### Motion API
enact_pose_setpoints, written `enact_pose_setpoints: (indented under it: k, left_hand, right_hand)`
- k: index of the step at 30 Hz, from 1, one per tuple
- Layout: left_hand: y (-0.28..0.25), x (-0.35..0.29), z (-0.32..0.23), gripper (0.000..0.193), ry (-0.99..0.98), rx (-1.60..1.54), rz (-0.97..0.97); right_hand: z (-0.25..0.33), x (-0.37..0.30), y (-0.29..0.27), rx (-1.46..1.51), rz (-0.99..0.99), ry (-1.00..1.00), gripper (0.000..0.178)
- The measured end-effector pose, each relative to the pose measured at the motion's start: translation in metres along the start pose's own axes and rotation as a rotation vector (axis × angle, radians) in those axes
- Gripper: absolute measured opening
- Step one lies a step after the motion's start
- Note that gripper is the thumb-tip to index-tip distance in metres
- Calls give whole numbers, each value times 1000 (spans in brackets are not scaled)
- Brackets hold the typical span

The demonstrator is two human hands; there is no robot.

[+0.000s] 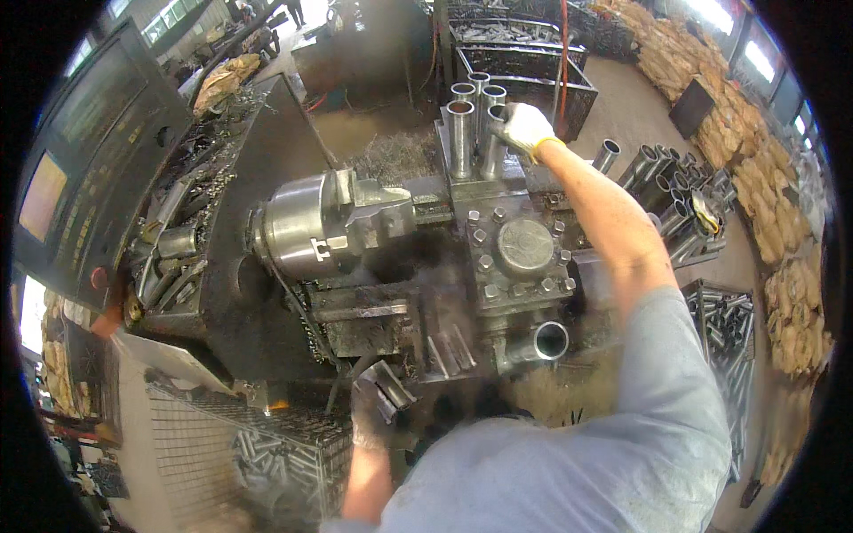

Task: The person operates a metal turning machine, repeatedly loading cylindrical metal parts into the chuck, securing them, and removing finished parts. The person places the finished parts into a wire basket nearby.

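Observation:
My right hand (pixel 526 130), in a white glove with a yellow cuff edge, reaches to the far side of the lathe. Its fingers close round the upper end of a steel tube (pixel 495 158) that stands upright beside several similar tubes (pixel 460 138). Low in the view, my left hand (pixel 367 417), in a dirty glove, grips a slotted metal piece (pixel 386 391); the fingers are partly hidden. Between my hands lie the lathe's chuck (pixel 299 226) with its jaws and the bolted square tool post (pixel 524 246). A short tube (pixel 551 340) juts from the near side of the tool post.
Many tubes (pixel 657 169) stand or lean at the right, above a bin of tubes (pixel 742 333). A wire basket (pixel 293 453) of metal pieces sits lower left. Dark metal bins (pixel 524 67) stand beyond the lathe, stacked brown sacks (pixel 755 169) along the right.

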State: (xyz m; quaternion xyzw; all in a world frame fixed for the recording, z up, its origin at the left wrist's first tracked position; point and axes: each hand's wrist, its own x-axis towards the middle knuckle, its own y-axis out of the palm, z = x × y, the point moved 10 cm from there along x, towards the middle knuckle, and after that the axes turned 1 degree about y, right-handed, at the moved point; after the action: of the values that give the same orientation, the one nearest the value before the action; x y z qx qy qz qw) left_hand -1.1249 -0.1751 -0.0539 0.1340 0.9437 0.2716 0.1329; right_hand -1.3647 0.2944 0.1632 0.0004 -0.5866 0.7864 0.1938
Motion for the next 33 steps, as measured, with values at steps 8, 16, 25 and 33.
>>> enact_pose_setpoints:
  k: [8, 16, 25, 33]
  left_hand:
    - [75, 52, -163, 60, 672, 885, -196]
    - [29, 60, -118, 59, 302, 462, -139]
    - [-44, 71, 27, 61, -310, -310, -110]
    - [78, 52, -45, 61, -24, -193, 187]
  right_hand:
    - [235, -181, -148, -41, -264, -828, 27]
    - [229, -318, 30, 446, 8, -486, 52]
    - [118, -344, 151, 787, 398, 137, 45]
    - [182, -341, 117, 787, 666, 425, 72]
